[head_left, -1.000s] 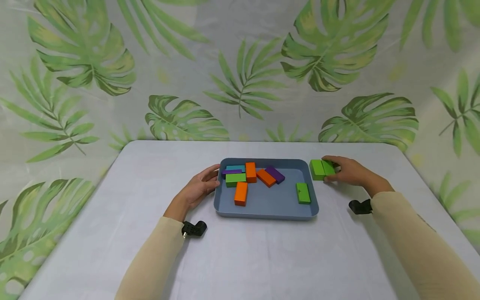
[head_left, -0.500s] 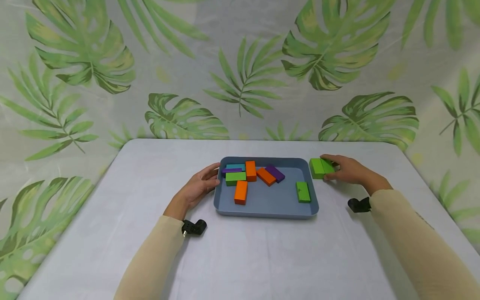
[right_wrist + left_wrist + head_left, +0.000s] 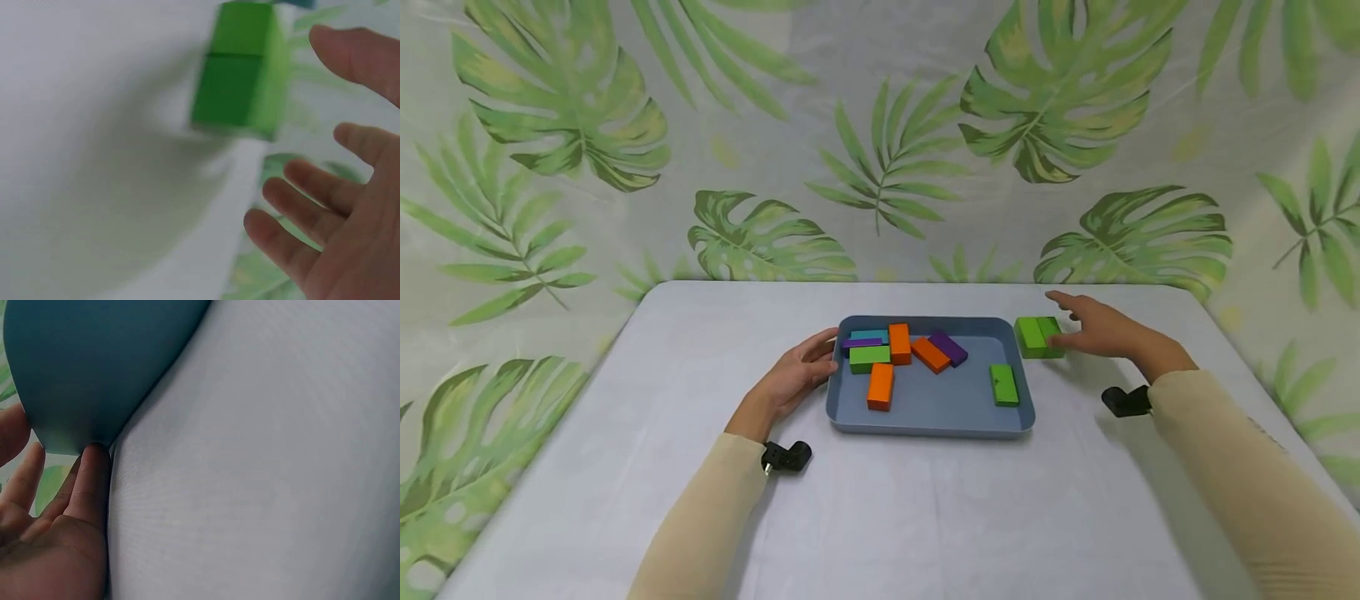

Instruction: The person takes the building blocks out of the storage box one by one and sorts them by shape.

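Note:
My left hand (image 3: pixel 793 378) rests its fingertips against the left side of a blue-grey tray (image 3: pixel 940 410). In the left wrist view, fairly straight fingers (image 3: pixel 91 481) meet the tray's outer wall (image 3: pixel 94 369), with the thumb close to its edge. Two green blocks stand side by side on the table just right of the tray, a left block (image 3: pixel 1028 338) and a right block (image 3: pixel 1049 327). Over the right one hovers my right hand (image 3: pixel 1112 335), fingers spread and holding nothing. In the right wrist view, a gap separates its fingertips from the green blocks (image 3: pixel 228 90).
Inside the tray, orange blocks (image 3: pixel 881 387), a green block (image 3: pixel 870 358), purple blocks (image 3: pixel 949 347) and a teal block (image 3: pixel 871 336) gather toward the left and middle. One green block (image 3: pixel 1004 385) lies near its right wall. Leaf-patterned cloth (image 3: pixel 895 150) hangs behind the white table (image 3: pixel 880 517).
My right hand has let go of the right green block, spreading its fingers and rising slightly away. The two green blocks stay side by side. My left hand keeps its place at the tray.

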Demonstrator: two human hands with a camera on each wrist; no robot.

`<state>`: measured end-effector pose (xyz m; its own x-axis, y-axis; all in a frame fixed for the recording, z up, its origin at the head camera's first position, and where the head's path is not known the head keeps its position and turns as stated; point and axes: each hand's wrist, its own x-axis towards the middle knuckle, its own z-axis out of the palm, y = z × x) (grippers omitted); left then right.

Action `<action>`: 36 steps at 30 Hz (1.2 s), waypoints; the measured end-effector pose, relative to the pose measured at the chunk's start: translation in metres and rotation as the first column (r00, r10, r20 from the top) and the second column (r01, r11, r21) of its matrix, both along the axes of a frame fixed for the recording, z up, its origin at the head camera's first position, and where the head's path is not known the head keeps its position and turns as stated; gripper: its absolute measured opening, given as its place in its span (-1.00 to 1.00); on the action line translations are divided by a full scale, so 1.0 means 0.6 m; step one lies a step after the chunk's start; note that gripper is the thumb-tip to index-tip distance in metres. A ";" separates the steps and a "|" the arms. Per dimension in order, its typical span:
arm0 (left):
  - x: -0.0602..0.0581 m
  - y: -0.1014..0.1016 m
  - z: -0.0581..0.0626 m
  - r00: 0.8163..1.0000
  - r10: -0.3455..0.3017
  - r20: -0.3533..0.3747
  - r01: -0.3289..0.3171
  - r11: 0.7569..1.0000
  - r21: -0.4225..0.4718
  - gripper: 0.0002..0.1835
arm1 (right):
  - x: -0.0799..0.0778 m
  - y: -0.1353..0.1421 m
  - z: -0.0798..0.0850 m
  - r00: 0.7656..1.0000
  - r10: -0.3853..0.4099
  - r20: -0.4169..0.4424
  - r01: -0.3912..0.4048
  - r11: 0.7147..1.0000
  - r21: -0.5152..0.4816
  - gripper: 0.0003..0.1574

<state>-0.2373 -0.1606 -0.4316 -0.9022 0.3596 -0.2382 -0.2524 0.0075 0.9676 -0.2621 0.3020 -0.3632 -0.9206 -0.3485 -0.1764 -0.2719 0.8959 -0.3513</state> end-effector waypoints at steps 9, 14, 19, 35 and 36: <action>0.001 0.000 -0.003 1.000 0.000 -0.005 0.000 1.000 -0.001 -0.26 | 0.028 -0.081 0.067 0.982 0.155 -0.109 -0.146 0.985 0.088 -0.19; 0.001 0.000 -0.004 1.000 0.010 0.001 -0.010 1.000 0.007 -0.27 | 0.035 -0.140 0.094 0.966 0.238 -0.103 -0.228 0.969 0.095 -0.30; 0.002 0.001 -0.002 1.000 0.008 -0.003 -0.008 1.000 0.001 -0.27 | 0.034 -0.193 0.108 0.948 0.310 -0.074 -0.300 0.946 0.123 -0.34; 0.000 0.002 -0.005 1.000 0.013 0.014 -0.013 1.000 -0.010 -0.27 | 0.054 -0.354 0.037 0.893 0.437 -0.109 -0.424 0.897 0.124 -0.52; 0.001 0.002 -0.004 1.000 0.011 0.014 -0.011 1.000 -0.006 -0.27 | 0.055 -0.358 0.034 0.896 0.432 -0.106 -0.420 0.899 0.122 -0.53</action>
<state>-0.2370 -0.1591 -0.4340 -0.9027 0.3483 -0.2527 -0.2658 0.0104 0.9640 -0.2294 0.0871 -0.3430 -0.7043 -0.6998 -0.1191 -0.6714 0.7112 -0.2084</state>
